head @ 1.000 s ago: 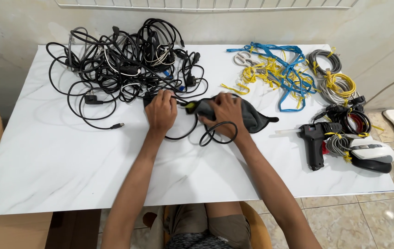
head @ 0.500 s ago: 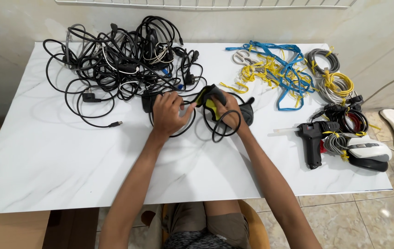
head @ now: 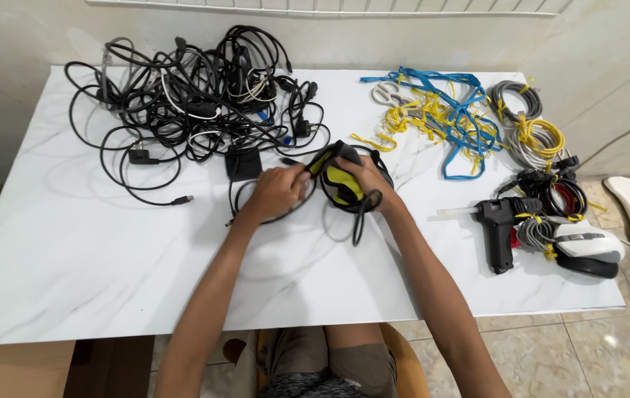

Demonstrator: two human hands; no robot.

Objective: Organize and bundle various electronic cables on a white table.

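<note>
At mid-table (head: 109, 280), both hands meet over a black cable (head: 267, 215); the left hand (head: 277, 193) pinches its loop; the right hand (head: 365, 180) grips a grey-and-yellow cloth (head: 338, 179) bunched round the cable; a cable tangle (head: 197, 96) lies just behind.

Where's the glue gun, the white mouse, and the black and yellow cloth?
glue gun (head: 498, 221): head view, on its black body.
white mouse (head: 588, 242): head view, on its top shell.
black and yellow cloth (head: 341, 179): head view, on the yellow patch between the hands.
</note>
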